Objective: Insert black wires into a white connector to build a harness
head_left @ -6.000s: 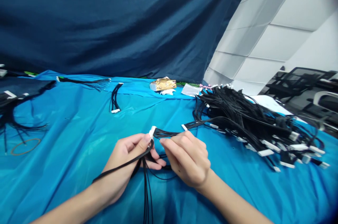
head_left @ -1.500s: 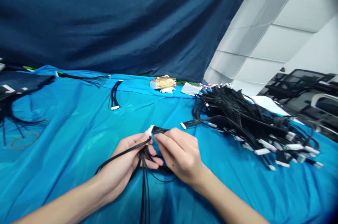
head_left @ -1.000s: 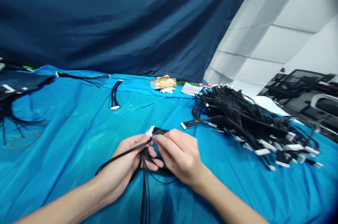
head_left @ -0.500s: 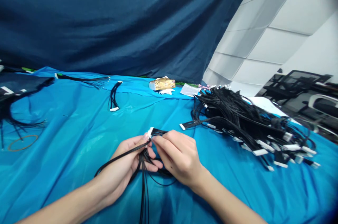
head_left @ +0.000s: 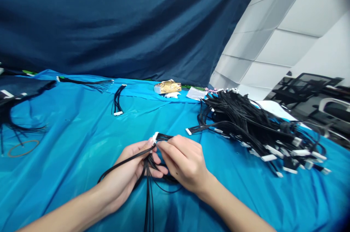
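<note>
At the lower middle, my left hand [head_left: 132, 168] is closed on a black cable bundle [head_left: 148, 192], with its thumb at a white connector [head_left: 155, 137]. Loose black wires hang down below the palm, and one thicker strand loops out to the left over the wrist. My right hand [head_left: 186, 161] pinches at the wires just beside the connector, its fingertips close to the left thumb. Exactly what lies between the right fingertips is too small to tell.
A large heap of black cables [head_left: 246, 119] with white connectors lies at the right. Behind sit a short cable [head_left: 117, 101], a gold packet [head_left: 171, 87] and a white packet [head_left: 196, 93]. More cables [head_left: 9, 115] and an orange ring [head_left: 23, 148] are at left.
</note>
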### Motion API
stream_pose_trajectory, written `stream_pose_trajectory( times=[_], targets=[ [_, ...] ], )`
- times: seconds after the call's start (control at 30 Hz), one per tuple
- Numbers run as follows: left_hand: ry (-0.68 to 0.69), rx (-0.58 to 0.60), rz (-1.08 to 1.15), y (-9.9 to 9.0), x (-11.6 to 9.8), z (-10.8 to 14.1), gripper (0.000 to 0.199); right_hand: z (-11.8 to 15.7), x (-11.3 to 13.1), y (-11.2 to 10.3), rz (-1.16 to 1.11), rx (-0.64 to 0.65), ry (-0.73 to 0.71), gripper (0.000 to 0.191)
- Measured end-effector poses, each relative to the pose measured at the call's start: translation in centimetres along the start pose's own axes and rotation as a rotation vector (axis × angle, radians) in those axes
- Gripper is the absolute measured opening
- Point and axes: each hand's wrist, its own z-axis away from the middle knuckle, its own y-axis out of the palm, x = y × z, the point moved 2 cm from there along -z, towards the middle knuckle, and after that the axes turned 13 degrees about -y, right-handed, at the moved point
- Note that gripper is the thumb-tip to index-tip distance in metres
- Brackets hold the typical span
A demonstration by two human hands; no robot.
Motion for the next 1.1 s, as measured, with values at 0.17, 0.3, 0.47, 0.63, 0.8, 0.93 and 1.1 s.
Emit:
stream_pose_trajectory(
  times=[0.17,0.3,0.47,0.63,0.8,0.93,1.1],
  targets=[
    [-0.003,-0.004,0.0,0.1,-0.14,0.04,0.014,0.03,0.01,0.07,-0.002,0.013,0.002,0.013],
    [-0.002,0.005,-0.006,0.21,-0.17,0.09,0.014,0.07,-0.01,0.08,-0.001,0.011,0.001,0.012],
    [-0.011,-0.002,-0.009,0.3,-0.27,0.17,0.015,0.04,0.1,-0.01,-0.014,0.009,-0.003,0.012],
    [-0.004,-0.002,-0.019,0.24,-0.2,0.09,0.015,0.07,0.11,0.04,-0.016,0.018,-0.006,0.013],
    [-0.004,-0.003,-0.011,0.3,-0.2,0.16,0.016,0.06,0.07,-0.02,-0.015,0.014,-0.008,0.013],
    [-0.011,-0.011,-0.009,0.43,-0.32,0.29,0.016,0.01,0.1,-0.08,-0.016,0.012,-0.008,0.012],
    [0.001,-0.006,-0.018,0.49,-0.48,0.31,0.017,0.13,0.11,-0.08,-0.005,0.026,-0.002,0.013]
  ],
)
